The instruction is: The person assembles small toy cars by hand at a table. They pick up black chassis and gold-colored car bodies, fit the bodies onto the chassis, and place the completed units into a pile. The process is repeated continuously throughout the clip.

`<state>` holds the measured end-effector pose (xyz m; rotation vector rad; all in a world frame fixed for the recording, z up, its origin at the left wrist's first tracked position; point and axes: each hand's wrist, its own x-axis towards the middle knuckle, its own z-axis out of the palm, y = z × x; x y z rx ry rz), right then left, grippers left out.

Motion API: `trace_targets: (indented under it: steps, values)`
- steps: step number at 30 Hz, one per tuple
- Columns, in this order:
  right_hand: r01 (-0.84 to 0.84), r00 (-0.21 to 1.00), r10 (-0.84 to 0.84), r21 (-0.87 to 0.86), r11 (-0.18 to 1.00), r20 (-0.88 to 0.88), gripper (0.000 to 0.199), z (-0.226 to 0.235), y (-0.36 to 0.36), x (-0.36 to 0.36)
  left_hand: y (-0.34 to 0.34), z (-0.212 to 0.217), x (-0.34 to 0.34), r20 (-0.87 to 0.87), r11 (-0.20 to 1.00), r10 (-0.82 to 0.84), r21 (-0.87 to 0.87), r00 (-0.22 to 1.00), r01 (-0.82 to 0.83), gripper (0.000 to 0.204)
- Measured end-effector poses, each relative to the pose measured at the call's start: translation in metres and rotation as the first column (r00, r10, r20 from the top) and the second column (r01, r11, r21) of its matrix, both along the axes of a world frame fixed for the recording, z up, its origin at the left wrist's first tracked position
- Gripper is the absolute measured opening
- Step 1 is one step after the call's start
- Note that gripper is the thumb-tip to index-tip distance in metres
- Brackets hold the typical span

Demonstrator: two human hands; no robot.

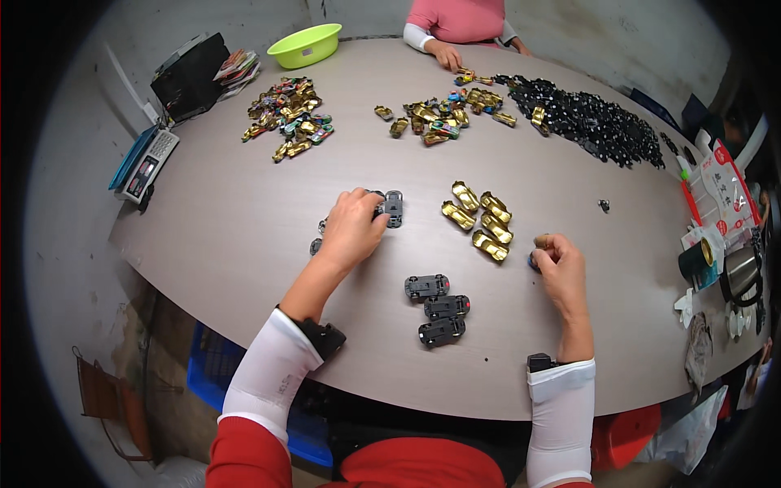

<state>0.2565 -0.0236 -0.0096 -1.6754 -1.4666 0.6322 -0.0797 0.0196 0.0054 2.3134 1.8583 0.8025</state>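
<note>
left hand [351, 228] cupped palm-down, fingertips on a small dark-grey plastic toy-car chassis [394, 208] mid-table | right hand [560, 264] fisted around a small piece, mostly hidden | chassis looks light, stiff, slick; best pinched by its long sides | gold toy-car shells [480, 222] between the hands | three more chassis [439, 307] nearer the table's edge [268, 358]; bare tabletop leftward

— What can't you make out?
— The left hand [351, 228] covers part of the toy car bases [389, 208] under it, and the right hand [560, 267] hides most of a small piece.
— And across the counter [244, 236]?
— The other person [460, 19] is cut off at the top edge.
</note>
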Motion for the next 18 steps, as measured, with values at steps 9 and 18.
trace_targets:
  steps: [9,18]
  values:
    - [-0.189,0.981,0.189,-0.006,0.982,-0.038,0.023,0.007,-0.007,0.002,0.023,-0.007,0.034,-0.317,0.999,0.052,0.014,0.947,-0.050,0.020]
    - [-0.182,0.979,0.173,0.084,0.980,0.106,0.023,0.016,-0.007,0.009,0.014,-0.014,0.043,-0.037,0.981,-0.163,0.104,0.986,0.166,0.021]
